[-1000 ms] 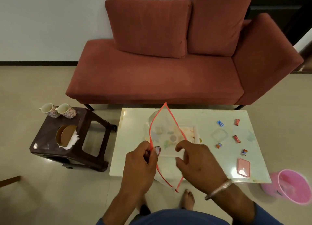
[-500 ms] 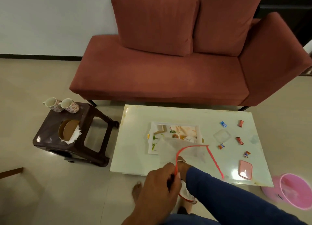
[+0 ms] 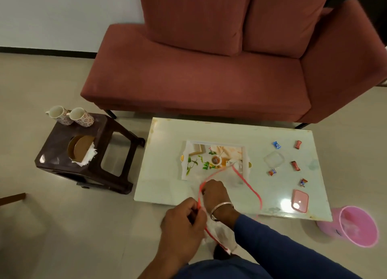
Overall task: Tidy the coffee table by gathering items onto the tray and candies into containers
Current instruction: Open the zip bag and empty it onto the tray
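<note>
The table [image 3: 167, 163] stands before me, the sofa [image 3: 199, 80] behind it. The tray [image 3: 184, 167] lies mid-table. Right of it sits a tub [image 3: 274, 159], with candies around it: two behind [image 3: 276, 145] [image 3: 298, 144], one to its right [image 3: 295, 165], one in front [image 3: 272, 172], one nearer me [image 3: 303, 182]. The lid [image 3: 300, 200] lies at the near right corner. My left hand [image 3: 182, 224] and right hand [image 3: 213, 193] hold a bag [image 3: 236, 178] over the near edge. A bin [image 3: 356, 226] stands on the floor at right. Left of the table is a stool [image 3: 62, 157] bearing two cups [image 3: 57, 112] [image 3: 80, 114], a plate [image 3: 80, 152] and tissue [image 3: 89, 160].
</note>
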